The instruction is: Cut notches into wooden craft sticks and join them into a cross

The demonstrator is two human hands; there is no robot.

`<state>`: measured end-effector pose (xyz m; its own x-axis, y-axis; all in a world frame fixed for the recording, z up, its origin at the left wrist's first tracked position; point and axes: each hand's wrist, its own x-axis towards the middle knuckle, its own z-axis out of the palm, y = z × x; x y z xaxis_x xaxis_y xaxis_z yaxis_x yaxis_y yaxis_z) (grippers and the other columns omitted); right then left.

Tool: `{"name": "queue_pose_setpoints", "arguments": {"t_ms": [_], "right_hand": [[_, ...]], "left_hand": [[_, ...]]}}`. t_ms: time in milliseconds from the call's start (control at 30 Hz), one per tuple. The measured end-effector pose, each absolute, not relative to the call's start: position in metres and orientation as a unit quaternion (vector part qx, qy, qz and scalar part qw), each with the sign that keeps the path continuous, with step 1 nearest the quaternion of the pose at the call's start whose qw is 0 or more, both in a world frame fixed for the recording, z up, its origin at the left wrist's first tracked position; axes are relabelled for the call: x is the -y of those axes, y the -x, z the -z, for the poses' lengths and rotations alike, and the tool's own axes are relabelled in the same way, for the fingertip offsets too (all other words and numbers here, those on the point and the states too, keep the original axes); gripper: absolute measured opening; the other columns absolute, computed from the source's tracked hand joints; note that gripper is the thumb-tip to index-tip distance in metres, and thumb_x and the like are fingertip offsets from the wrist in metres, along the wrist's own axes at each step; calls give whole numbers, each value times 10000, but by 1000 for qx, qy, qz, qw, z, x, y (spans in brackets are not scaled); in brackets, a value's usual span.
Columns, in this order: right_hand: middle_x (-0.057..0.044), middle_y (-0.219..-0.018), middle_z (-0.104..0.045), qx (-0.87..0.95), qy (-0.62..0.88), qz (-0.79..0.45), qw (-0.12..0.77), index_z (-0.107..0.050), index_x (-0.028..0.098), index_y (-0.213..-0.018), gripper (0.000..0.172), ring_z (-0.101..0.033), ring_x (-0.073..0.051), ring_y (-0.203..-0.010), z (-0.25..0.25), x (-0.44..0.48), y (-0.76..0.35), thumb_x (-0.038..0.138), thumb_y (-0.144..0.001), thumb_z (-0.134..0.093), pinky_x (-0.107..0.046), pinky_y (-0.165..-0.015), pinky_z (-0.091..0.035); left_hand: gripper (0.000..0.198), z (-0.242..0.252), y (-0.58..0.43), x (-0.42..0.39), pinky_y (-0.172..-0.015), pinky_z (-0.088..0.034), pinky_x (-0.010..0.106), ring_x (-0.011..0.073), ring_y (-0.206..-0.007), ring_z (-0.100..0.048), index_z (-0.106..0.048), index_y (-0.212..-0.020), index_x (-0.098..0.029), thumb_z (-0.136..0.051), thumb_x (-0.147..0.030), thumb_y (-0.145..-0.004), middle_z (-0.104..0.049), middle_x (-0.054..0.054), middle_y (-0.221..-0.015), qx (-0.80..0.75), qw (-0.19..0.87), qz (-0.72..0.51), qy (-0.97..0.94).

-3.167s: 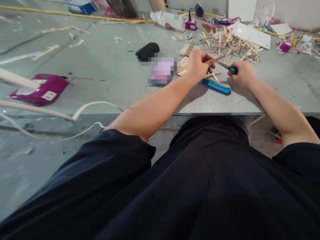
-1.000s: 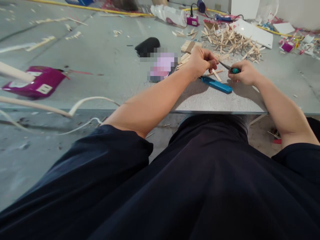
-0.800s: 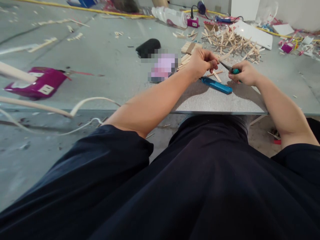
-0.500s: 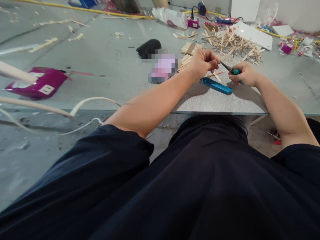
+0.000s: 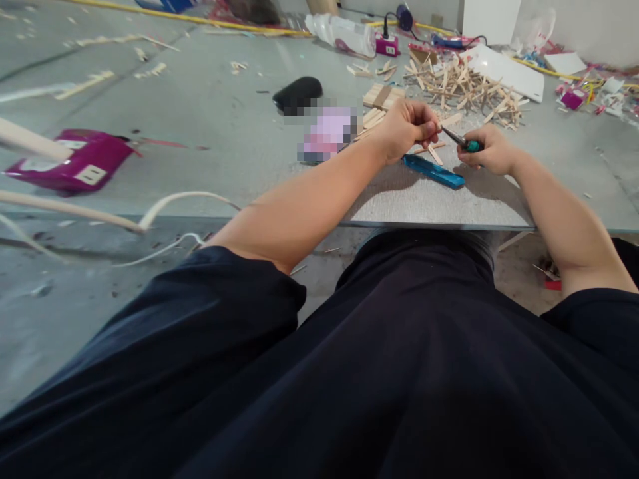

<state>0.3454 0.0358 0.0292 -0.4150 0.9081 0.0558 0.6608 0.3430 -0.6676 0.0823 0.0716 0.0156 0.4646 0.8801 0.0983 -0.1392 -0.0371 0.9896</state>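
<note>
My right hand (image 5: pixel 486 150) is closed around needle-nose pliers (image 5: pixel 455 137) with green handles, their tips pointing left. Close to those tips, the fingertips of my left hand (image 5: pixel 414 123) are pinched together; whatever sits between them is too small to make out. A short flat wooden piece (image 5: pixel 452 120) shows just beyond the plier tips. Beneath both hands lies a blue, trough-like plastic piece (image 5: pixel 433 171). A couple of thin wooden sticks (image 5: pixel 435 154) lie crossed beside it, partly under my left hand.
Behind my hands spreads a heap of wooden sticks (image 5: pixel 462 83), with a bundle of sticks (image 5: pixel 384 97) to its left. A phone (image 5: pixel 327 133), a black case-like object (image 5: pixel 298 94), a plastic bottle (image 5: pixel 342 34) and a purple box (image 5: pixel 82 163) lie on the table (image 5: pixel 214 126).
The plier tips have shifted slightly. The wooden piece by my left fingertips now appears a little lower and farther right. Both arms stay nearly in place.
</note>
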Motion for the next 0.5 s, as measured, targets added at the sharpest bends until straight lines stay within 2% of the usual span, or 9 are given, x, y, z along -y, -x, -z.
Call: {"name": "queue_pose_setpoints", "arguments": {"t_ms": [267, 400, 500], "right_hand": [[-5, -674, -529, 799, 499, -243, 231, -667, 314, -792, 358, -487, -236, -695, -29, -32, -344, 579, -832, -904, -484, -733, -454], [-7, -744, -488, 811, 490, -199, 250, -647, 306, -805, 378, -460, -238, -755, -27, -30, -343, 597, -869, -880, -501, -803, -512], [-10, -766, -481, 810, 487, -185, 269, -621, 307, -814, 462, -471, -242, -767, -25, -28, -341, 681, -916, -872, -525, -840, -547]], "left_hand": [[574, -12, -83, -72, -808, -448, 344, 126, -669, -444, -668, -702, -291, -653, 5, -1194, -758, -51, -645, -296, 641, -410, -578], [533, -11, -84, -70, -778, -474, 349, 127, -697, -549, -663, -722, -280, -662, -11, -1182, -737, -30, -682, -249, 668, -424, -558], [496, -14, -86, -64, -762, -503, 300, 116, -743, -637, -640, -742, -261, -699, 4, -1158, -682, -31, -709, -244, 678, -441, -535]]}}
